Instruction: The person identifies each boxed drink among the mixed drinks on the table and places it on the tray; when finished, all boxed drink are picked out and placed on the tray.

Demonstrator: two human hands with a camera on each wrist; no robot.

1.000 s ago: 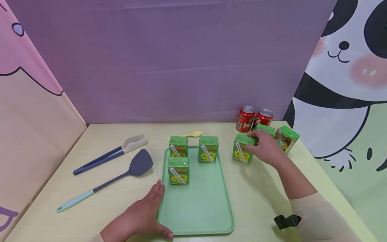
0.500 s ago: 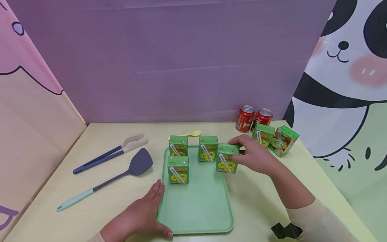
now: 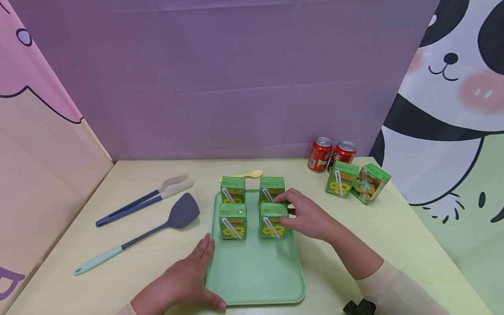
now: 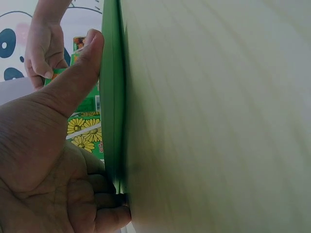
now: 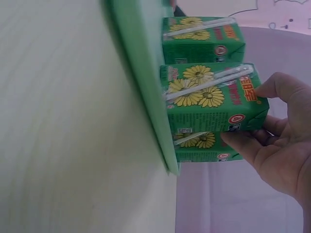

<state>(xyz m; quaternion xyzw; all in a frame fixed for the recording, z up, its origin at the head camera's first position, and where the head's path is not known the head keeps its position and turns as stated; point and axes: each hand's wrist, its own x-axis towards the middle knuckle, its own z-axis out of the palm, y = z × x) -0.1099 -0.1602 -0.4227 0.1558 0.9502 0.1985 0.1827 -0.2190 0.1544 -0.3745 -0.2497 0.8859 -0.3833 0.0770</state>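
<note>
My right hand pinches a green drink carton with yellow flowers and a straw on its front. That carton is upright at the right side of the green tray, and in the right wrist view its base is at the tray rim. Three matching cartons stand on the tray: a front-left carton, a back-left carton and a back-right carton, partly hidden behind the held one. My left hand rests against the tray's left edge, fingers straight, thumb at the near-left corner.
Two more cartons stand at the right, an upright carton and a turned carton. Behind them are two red cans. Tongs and a spatula lie at the left. A yellow spoon lies behind the tray.
My right hand has carried one carton leftward and toward me, from the table beside the other cartons at the right to the tray's right side. My left hand has stayed in place.
</note>
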